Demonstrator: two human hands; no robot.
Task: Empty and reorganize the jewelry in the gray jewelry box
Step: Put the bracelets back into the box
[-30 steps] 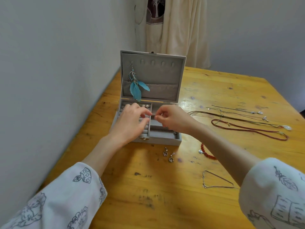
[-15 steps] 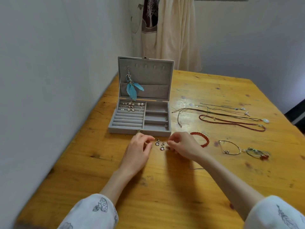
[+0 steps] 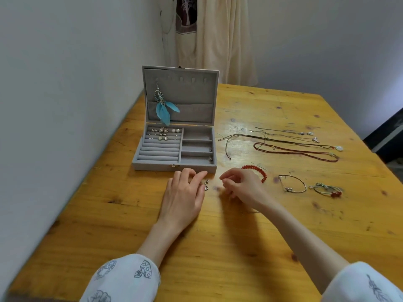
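Note:
The gray jewelry box (image 3: 139, 160) stands open near the wall, its lid upright. A blue feather earring (image 3: 164, 110) hangs inside the lid. Several small stud earrings (image 3: 163, 134) sit in the back ring rolls, and the right-hand compartments look almost bare. In front of the box lie two small silver earrings (image 3: 206, 185) on the wooden table (image 3: 218, 247). My left hand (image 3: 183, 199) lies flat, its straight fingertips touching those earrings. My right hand (image 3: 242, 188) hovers just to their right with loosely curled fingers; I see nothing between them.
Several cord and bead necklaces (image 3: 294, 149) lie spread out right of the box. A red bead bracelet (image 3: 261, 172) sits behind my right hand; a silver bangle (image 3: 292, 186) and a cord bracelet with red beads (image 3: 329, 190) lie further right. The wall runs along the table's left edge.
Both hands came out of the box to the table in front of it. My left hand has slid onto the two earrings; my right hand has drawn slightly away to the right.

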